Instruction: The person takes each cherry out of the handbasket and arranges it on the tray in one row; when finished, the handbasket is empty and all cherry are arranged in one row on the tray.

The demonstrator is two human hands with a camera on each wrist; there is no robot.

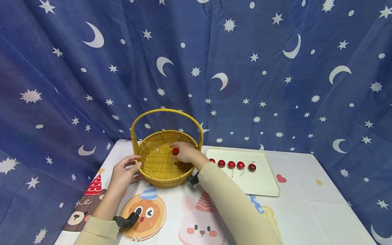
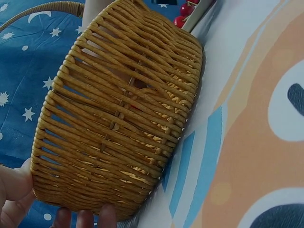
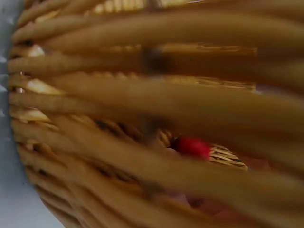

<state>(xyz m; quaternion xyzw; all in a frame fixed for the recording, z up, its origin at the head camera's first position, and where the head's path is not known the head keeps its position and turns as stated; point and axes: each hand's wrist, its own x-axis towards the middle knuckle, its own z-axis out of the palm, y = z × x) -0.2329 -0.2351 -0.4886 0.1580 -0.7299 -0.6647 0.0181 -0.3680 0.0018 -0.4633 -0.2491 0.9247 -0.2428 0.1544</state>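
Observation:
A yellow wicker basket (image 1: 165, 183) with a tall arched handle stands on the table. My left hand (image 1: 124, 173) holds its left side, and in the left wrist view the thumb (image 2: 16, 183) lies at the rim with fingertips along the woven wall. Inside the basket, my right hand (image 1: 186, 153) pinches a red cherry (image 1: 175, 151) over the woven bottom. Through the blurred wicker, the right wrist view shows the red cherry (image 3: 192, 147) beside the fingers; the rest of that hand is mostly hidden by the weave.
Right of the basket lies a cream tray (image 1: 263, 185) with a row of several cherries (image 1: 231, 165), partly behind my right forearm. A cartoon-print cloth (image 1: 306, 204) covers the table. A blue curtain (image 1: 245, 68) with moons and stars hangs behind.

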